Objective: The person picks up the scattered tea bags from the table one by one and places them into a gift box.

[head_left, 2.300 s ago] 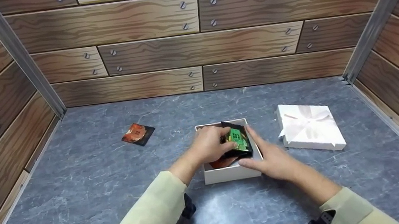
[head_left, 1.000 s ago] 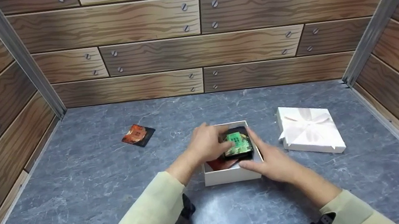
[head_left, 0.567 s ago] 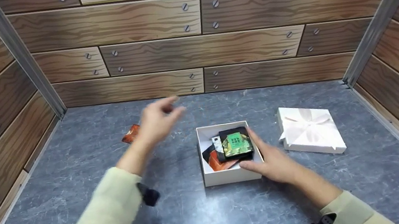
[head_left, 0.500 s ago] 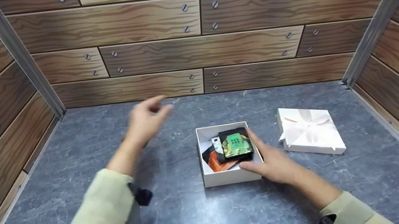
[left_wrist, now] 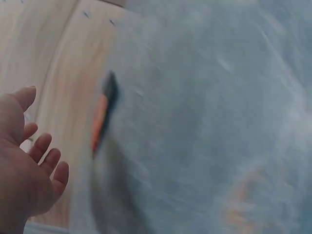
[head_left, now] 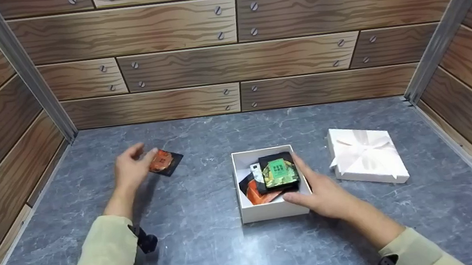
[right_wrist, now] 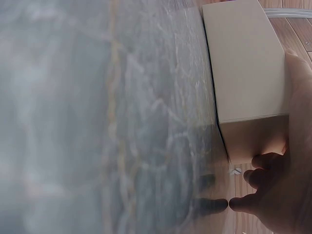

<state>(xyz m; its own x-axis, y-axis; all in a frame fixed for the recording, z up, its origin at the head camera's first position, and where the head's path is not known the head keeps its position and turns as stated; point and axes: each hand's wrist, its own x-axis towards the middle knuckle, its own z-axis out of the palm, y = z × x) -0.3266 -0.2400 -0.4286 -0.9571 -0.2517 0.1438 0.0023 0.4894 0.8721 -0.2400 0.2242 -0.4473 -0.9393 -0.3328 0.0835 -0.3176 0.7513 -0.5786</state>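
Observation:
My left hand (head_left: 130, 169) hovers by the left corner of an orange-and-black sachet (head_left: 166, 162) on the tabletop, thumb and fingers apart. The left wrist view shows a gap between that hand (left_wrist: 31, 161) and the blurred sachet (left_wrist: 101, 117). My right hand (head_left: 327, 193) rests against the near right corner of a white open gift box (head_left: 272, 211), its thumb and fingers spread along two walls. In the right wrist view the box (right_wrist: 248, 63) hides part of that hand. Inside the box, a black sachet with a green label (head_left: 279, 172) overlaps a white-and-black one (head_left: 257, 177) and an orange one (head_left: 261, 192).
A white box lid (head_left: 369, 154) with a pale ribbon bow lies to the right of the box. Wood-patterned walls (head_left: 236, 60) enclose the back and sides of the grey marbled tabletop (head_left: 214, 252).
My left hand has left the box, swung across to the left and come down beside the loose sachet. The green-labelled sachet now lies flat in the box. My right hand stays put.

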